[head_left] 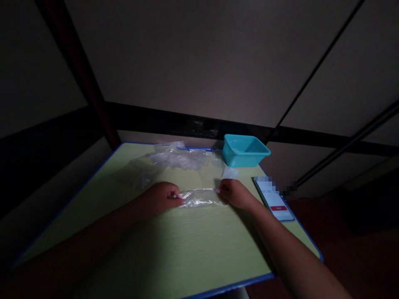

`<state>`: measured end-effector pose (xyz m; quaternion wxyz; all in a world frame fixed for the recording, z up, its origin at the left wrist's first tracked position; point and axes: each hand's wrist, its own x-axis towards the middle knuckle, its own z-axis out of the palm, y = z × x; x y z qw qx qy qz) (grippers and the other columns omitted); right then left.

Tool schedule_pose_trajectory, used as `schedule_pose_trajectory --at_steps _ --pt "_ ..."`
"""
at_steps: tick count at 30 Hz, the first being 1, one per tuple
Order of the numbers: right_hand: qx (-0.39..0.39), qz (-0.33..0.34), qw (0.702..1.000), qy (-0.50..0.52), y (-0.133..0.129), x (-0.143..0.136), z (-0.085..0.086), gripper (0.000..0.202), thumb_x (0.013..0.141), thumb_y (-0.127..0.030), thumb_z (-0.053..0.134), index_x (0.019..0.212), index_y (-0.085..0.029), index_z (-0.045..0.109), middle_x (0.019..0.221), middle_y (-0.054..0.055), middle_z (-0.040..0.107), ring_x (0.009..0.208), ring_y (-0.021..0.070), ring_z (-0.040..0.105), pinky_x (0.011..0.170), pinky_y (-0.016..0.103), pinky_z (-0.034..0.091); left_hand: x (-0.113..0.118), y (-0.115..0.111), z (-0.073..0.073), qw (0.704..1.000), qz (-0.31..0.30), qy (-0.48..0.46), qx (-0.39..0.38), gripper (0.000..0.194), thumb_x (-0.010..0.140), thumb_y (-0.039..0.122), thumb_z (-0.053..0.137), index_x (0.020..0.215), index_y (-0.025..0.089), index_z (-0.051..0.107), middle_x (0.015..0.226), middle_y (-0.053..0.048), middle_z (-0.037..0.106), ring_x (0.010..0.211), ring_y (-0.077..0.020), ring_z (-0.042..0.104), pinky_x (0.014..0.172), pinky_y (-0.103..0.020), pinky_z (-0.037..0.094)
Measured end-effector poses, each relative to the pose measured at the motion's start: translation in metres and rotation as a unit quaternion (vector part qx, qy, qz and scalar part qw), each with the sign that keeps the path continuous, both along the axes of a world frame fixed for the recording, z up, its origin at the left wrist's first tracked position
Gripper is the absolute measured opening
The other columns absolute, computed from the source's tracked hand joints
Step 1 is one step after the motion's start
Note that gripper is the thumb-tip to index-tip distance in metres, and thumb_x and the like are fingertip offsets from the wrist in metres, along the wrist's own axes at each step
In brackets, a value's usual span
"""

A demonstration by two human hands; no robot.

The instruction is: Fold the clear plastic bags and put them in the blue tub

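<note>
Standing by the worktop, pale green-yellow top with blue edging (pixel 199 249): bare left hand (pixel 163 196) and bare right hand (pixel 234 193) share one flat, clear, shiny plastic bag or sleeve (pixel 201 200), low over the middle of the worktop. Left fingers pinched together on its left end, right fingers pinched at its far right corner. Probably gripped at opposite ends because film this thin would fold up if held from one side; the far edge runs nearly straight between the hands. Can't tell if any of it rests on the surface. Behind: a loose heap of crumpled clear plastic (pixel 179 159), spread toward the far left, likely there to be within reach yet off the working patch. Teal open-topped rectangular plastic tub (pixel 245 158) sits at the far right corner, small whitish packet or scrap (pixel 230 172) just in front. Lit phone with a red button onscreen (pixel 280 212) lies flat by the right edge, presumably so the screen stays readable beside the right forearm.
</note>
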<state>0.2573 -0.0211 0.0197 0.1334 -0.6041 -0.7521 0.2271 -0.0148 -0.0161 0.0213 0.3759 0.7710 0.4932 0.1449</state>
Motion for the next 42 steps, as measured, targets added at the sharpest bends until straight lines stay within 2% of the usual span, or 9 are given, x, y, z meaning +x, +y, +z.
schedule_pose_trajectory --at_steps 6,14,21,24,27,36,42 --pt "0.005 -0.006 1.0 -0.008 0.0 -0.001 0.0 0.016 0.084 -0.022 0.057 0.069 -0.016 0.057 0.055 0.0 0.058 0.05 0.0106 0.046 0.049 0.023 0.024 0.003 -0.004 0.0 0.998 -0.004 -0.036 -0.042 0.028 0.063 0.047 0.056 0.068 0.02 0.051 0.054 0.007 0.041 0.053 -0.0132 0.041 0.051 -0.024 0.028" --pt "-0.022 -0.006 1.0 0.003 0.001 0.0 0.0 0.019 0.084 -0.022 0.056 0.067 -0.016 0.057 0.057 0.001 0.061 0.049 0.0105 0.051 0.048 0.021 0.028 0.003 -0.001 -0.009 0.995 0.021 -0.067 -0.071 0.027 0.062 0.046 0.054 0.072 0.021 0.047 0.062 0.003 0.057 0.063 -0.018 0.055 0.057 -0.026 0.036" --pt "-0.057 0.012 0.998 0.012 -0.001 0.002 0.006 0.016 0.084 -0.017 0.054 0.068 -0.015 0.058 0.06 0.002 0.065 0.049 0.0108 0.057 0.046 0.019 0.032 0.003 -0.006 -0.004 0.993 -0.001 -0.067 -0.095 0.026 0.065 0.044 0.054 0.074 0.021 0.046 0.062 0.002 0.063 0.058 -0.0171 0.057 0.053 -0.024 0.036" --pt "-0.048 0.009 0.999 0.001 -0.002 0.002 0.009 0.017 0.083 -0.014 0.052 0.067 -0.015 0.058 0.058 0.003 0.064 0.049 0.011 0.056 0.047 0.02 0.031 0.003 -0.007 -0.003 0.995 -0.002 -0.057 -0.086 0.027 0.068 0.046 0.051 0.078 0.021 0.049 0.061 0.002 0.062 0.056 -0.0166 0.057 0.05 -0.024 0.034" --pt "-0.04 0.002 0.999 -0.014 -0.003 0.002 0.01 0.017 0.082 -0.011 0.049 0.069 -0.015 0.058 0.058 0.003 0.063 0.049 0.0108 0.054 0.047 0.021 0.029 0.003 -0.007 -0.003 0.996 -0.005 -0.049 -0.071 0.024 0.067 0.043 0.05 0.073 0.019 0.051 0.061 0.001 0.061 0.059 -0.0168 0.057 0.053 -0.024 0.036" --pt "-0.005 -0.016 0.997 -0.071 -0.005 0.003 0.01 0.01 0.078 -0.015 0.054 0.072 -0.014 0.062 0.068 0.005 0.063 0.057 0.012 0.047 0.051 0.023 0.026 -0.001 -0.001 -0.001 1.0 -0.003 -0.001 -0.019 0.027 0.068 0.043 0.052 0.073 0.018 0.06 0.064 0.0 0.064 0.063 -0.0186 0.059 0.056 -0.026 0.039" --pt "-0.008 -0.014 0.996 -0.082 -0.004 0.003 0.01 0.009 0.078 -0.016 0.056 0.071 -0.014 0.062 0.066 0.003 0.06 0.057 0.0112 0.046 0.051 0.023 0.026 0.001 0.0 0.001 0.998 0.008 0.017 0.066 0.021 0.069 0.038 0.052 0.069 0.019 0.062 0.076 -0.004 0.064 0.08 -0.0224 0.056 0.072 -0.03 0.039"
